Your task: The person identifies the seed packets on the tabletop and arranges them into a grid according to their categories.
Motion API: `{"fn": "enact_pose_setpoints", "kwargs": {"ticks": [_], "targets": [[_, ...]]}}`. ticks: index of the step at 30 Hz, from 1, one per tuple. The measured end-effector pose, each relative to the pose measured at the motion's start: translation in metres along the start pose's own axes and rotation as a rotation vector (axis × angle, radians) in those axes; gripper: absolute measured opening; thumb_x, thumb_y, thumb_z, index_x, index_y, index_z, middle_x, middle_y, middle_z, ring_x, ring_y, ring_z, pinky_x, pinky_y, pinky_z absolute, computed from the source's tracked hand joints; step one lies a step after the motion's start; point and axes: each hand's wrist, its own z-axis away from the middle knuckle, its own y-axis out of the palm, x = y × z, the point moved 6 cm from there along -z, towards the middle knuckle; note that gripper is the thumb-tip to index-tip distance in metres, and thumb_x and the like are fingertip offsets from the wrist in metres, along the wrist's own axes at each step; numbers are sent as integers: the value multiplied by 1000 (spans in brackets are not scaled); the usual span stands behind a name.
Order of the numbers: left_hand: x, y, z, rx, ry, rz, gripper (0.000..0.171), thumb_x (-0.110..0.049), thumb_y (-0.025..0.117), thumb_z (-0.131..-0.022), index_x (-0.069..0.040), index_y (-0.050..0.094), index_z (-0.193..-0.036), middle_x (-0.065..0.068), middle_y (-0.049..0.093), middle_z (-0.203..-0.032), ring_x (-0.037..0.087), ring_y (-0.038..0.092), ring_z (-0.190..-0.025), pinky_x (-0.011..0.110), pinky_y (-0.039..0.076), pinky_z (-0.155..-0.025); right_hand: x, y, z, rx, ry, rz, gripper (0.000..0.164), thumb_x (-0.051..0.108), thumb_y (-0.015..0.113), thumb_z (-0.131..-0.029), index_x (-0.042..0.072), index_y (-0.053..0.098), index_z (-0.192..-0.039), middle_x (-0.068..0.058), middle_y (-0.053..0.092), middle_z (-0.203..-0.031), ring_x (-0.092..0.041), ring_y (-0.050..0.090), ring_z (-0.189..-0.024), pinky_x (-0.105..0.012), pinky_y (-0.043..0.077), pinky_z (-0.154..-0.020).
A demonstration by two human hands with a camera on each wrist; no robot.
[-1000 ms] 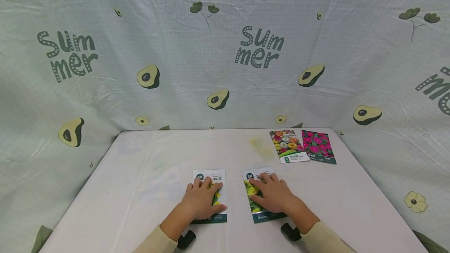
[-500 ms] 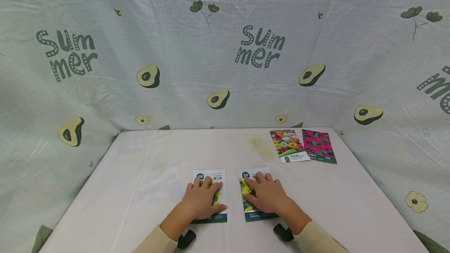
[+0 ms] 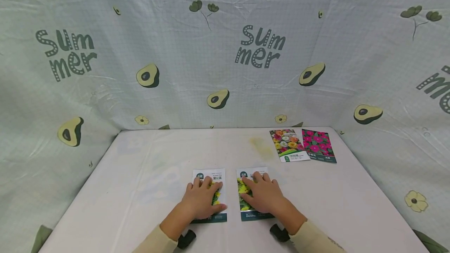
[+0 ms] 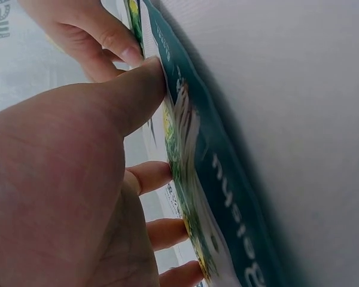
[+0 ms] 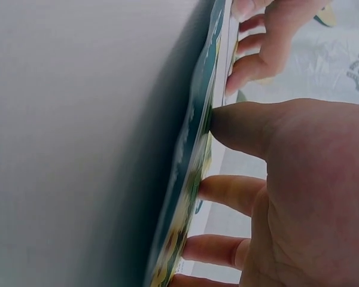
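Observation:
Two seed packets with yellow flowers lie side by side near the front of the table, a narrow gap between them. My left hand (image 3: 201, 199) rests with spread fingers on the left seed packet (image 3: 220, 218), fingertips and thumb touching its face in the left wrist view. On the right seed packet (image 3: 251, 216) my right hand (image 3: 264, 193) lies the same way, its fingers spread and pressing the surface. Each hand covers the middle of its packet. The right wrist view shows the right thumb and fingertips against the packet's printed face (image 5: 194, 179).
At the table's back right, a seed packet with mixed-colour blooms (image 3: 289, 143) partly overlaps one with pink flowers (image 3: 318, 143). A pale cloth with avocado prints (image 3: 218, 99) rises behind the white table (image 3: 140, 182) and along both sides.
My right hand has slid the right packet leftward, closer to the left packet, and the packet has straightened slightly. The left hand and its packet have stayed in place.

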Motion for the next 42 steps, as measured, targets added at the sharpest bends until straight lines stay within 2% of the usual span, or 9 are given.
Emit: {"fn": "enact_pose_setpoints", "kwargs": {"ticks": [5, 16, 28, 36, 42], "targets": [[-2, -4, 2, -9, 1, -8, 75, -66, 69, -87, -25, 55, -148, 9, 51, -135, 32, 45, -110, 49, 36, -86, 3, 0, -1, 0, 12, 15, 59, 58, 61, -96, 30, 57, -148, -11, 53, -141, -31, 48, -118, -56, 45, -97], [0, -3, 2, -6, -4, -14, 75, -67, 67, -88, -26, 54, -149, 9, 50, -137, 32, 44, -111, 48, 36, -86, 7, 1, -3, 0, 18, 49, 60, 60, 61, -96, 31, 56, -148, -10, 53, -141, -31, 48, -119, -56, 46, -99], [2, -3, 3, -6, -2, -20, 76, -69, 67, -87, -27, 54, -148, 8, 51, -136, 32, 45, -110, 47, 35, -85, 7, 3, -5, 0, -9, 57, 62, 63, 61, -95, 31, 56, -147, -10, 54, -139, -31, 49, -118, -56, 47, -98], [3, 2, 1, -18, 11, -21, 75, -69, 65, -88, -27, 53, -149, 9, 50, -137, 33, 44, -112, 48, 36, -88, 6, 0, -5, -5, -14, 36, 62, 63, 63, -93, 30, 58, -146, -10, 55, -135, -31, 50, -118, -55, 47, -97], [2, -1, 1, 2, -1, -12, 75, -69, 67, -87, -27, 54, -149, 8, 50, -138, 34, 45, -114, 49, 36, -88, 4, -4, -6, -37, -23, -12, 62, 62, 69, -89, 29, 62, -142, -9, 55, -125, -29, 48, -109, -52, 47, -90]]}}
